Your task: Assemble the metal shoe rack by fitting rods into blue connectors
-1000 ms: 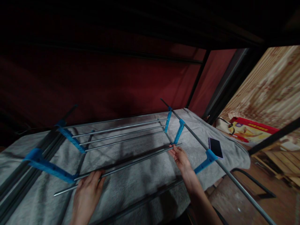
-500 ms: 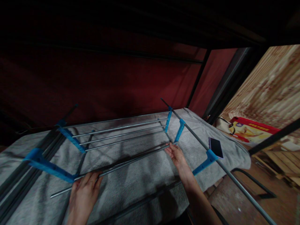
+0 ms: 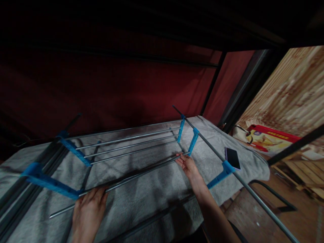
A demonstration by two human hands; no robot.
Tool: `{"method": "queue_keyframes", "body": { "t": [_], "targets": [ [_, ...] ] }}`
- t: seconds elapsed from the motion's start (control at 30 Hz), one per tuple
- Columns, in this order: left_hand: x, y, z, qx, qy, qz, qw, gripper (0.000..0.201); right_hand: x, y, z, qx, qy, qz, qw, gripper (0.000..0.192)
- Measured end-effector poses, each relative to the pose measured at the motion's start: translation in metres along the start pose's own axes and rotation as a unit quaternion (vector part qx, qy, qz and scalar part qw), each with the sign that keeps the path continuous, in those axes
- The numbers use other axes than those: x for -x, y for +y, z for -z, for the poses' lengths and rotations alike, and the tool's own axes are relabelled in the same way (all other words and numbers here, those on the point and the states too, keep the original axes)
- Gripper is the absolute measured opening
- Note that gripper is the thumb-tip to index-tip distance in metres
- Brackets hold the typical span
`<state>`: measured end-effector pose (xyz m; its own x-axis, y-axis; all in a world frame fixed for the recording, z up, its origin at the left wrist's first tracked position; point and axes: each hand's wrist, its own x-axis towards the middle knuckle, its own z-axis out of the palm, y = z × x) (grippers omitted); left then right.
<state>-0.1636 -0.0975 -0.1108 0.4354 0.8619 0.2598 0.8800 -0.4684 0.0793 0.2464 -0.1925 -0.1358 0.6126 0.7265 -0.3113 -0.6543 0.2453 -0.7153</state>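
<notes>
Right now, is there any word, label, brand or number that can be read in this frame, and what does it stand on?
Nothing legible.
Red and yellow box at right: a yellow strip of characters along its red top edge, too small and blurred to read.
Phone on the grey blanket: dark screen, no text.
Blue connectors and metal rod in the left hand and right hand: no markings visible.

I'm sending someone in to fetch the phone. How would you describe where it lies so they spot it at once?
Start from the grey towel spread over the bunk under the metal rack with blue connectors. Follow the rack's long right-hand rail toward the towel's right end; the phone lies flat there, just outside the rail. It is the only small dark rectangle among rods and blue plastic.
</notes>
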Motion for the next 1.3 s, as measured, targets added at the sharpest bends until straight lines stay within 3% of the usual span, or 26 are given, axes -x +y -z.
{"method": "queue_keyframes", "body": {
  "t": [0.4, 1.3],
  "targets": [
    [-0.001, -0.006, -0.018, 0.019, 0.014, -0.004, 1.0, 0.052, 0.0, -0.003, -0.004, 0.011, 0.014, 0.02, 1.0, 0.025],
    [-0.009, -0.003, -0.019, 0.031, 0.001, -0.002, 1.0, 0.05, -0.009, 0.003, 0.004, 0.013, 0.011, 0.028, 0.999, 0.021]
  ]
}}
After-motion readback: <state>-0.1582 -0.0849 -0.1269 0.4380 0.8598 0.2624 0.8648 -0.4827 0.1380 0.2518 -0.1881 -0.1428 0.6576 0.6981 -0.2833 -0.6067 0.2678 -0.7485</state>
